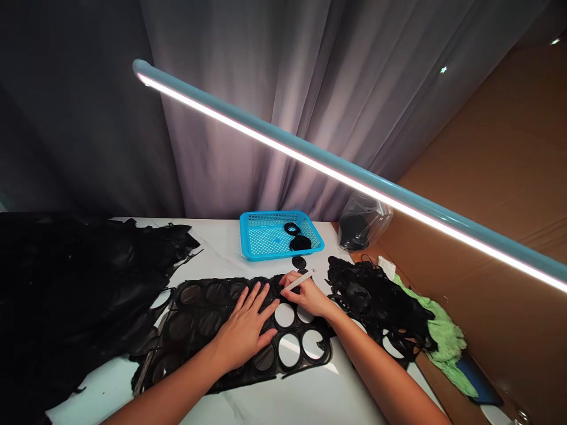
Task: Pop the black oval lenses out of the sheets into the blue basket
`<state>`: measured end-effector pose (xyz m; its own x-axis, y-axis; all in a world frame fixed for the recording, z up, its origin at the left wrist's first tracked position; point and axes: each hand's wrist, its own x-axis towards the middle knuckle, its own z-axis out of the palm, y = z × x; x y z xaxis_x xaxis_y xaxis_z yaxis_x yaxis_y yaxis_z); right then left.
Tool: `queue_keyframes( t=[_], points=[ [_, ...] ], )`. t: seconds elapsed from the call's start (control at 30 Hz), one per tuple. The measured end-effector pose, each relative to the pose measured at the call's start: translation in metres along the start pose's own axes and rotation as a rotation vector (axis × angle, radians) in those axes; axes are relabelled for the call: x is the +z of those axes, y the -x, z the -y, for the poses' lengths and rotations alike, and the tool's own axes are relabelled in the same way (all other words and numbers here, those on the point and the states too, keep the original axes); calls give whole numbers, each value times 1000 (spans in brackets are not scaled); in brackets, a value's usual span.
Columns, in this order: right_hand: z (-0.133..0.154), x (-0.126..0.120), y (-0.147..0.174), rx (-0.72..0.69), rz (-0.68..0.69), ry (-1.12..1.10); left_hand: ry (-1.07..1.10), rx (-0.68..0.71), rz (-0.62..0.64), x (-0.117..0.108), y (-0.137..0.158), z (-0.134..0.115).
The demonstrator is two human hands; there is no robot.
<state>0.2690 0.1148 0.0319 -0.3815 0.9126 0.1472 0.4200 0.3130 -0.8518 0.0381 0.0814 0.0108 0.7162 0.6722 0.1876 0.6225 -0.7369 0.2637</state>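
The right hand (310, 298) pinches a slim white pen-shaped tool (303, 280) between thumb and fingers, above the far edge of a perforated black sheet (190, 321). The tool's long axis runs slantwise: its lower end points left and toward the person, down at the sheet, and its upper end rises to the right and away. Whether the tip touches the sheet cannot be told.

The left hand (245, 333) lies flat on the sheet, fingers spread and pointing away from the person, thumb held apart toward the right. The sheet lies lengthwise from left to right on the white table (248, 407), its circles in rows; several at the right end are open, showing white through them.

Beyond it sits a blue plastic basket (261, 239), its long side also running left to right. Black rings (286, 230) and round black pieces (303, 243) lie in its right part, and a black disc (299, 262) lies just outside its near rim. To the right, a clear plastic bag (381, 213) holds something black.
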Motion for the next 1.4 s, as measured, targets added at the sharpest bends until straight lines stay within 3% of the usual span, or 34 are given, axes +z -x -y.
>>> queue_keyframes(
  t=[0.23,0.33,0.43,0.5,0.6,0.7,0.77,0.9,1.0,1.4],
  points=[
    [-1,2,2,-35,0,98,-4,10,-18,2,0,1],
    [2,20,9,-88,-32,300,-6,11,-17,2,1,1],
    [-1,34,13,-90,-168,501,-10,10,1,1,0,1],
    [-7,28,12,-44,-306,537,-5,6,3,1,-1,1],
    [-15,-4,6,34,-501,524,8,1,1,-1,-2,0],
    [-11,-24,0,52,-591,496,23,10,22,-7,0,2],
    [-1,-15,-5,6,-530,435,28,18,22,-12,5,7],
    [17,29,-16,-133,-218,277,-21,4,-5,-20,23,19],
    [20,47,-21,-163,-41,208,-46,1,-10,-20,36,23],
    [10,40,-24,-118,93,80,-39,-17,-11,-16,42,21]
  ],
)
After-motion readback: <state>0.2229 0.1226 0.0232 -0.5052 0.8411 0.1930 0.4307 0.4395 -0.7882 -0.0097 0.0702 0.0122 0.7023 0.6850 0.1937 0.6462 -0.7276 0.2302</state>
